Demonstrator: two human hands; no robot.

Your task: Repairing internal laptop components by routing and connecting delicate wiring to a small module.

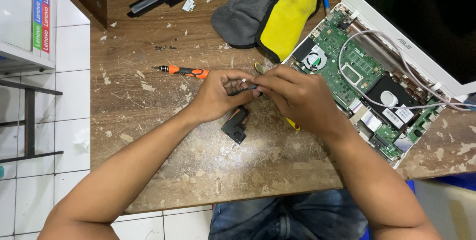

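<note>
both hands [260, 93] pinching thin cable [248, 88]; black speaker module [235, 126] below, opened laptop [367, 81] beside

Your two arms are bare from the upper arm down to the wrists: no sleeves show, and there is no watch, bracelet or glove. Your left hand [218, 96] and right hand [297, 96] carry no rings. Below the table edge you wear blue denim jeans [287, 217], creased across the lap.

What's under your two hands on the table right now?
Under the left hand lies a small black part on the table. A yellow tip pokes out beneath the right hand; the rest is covered.
</note>
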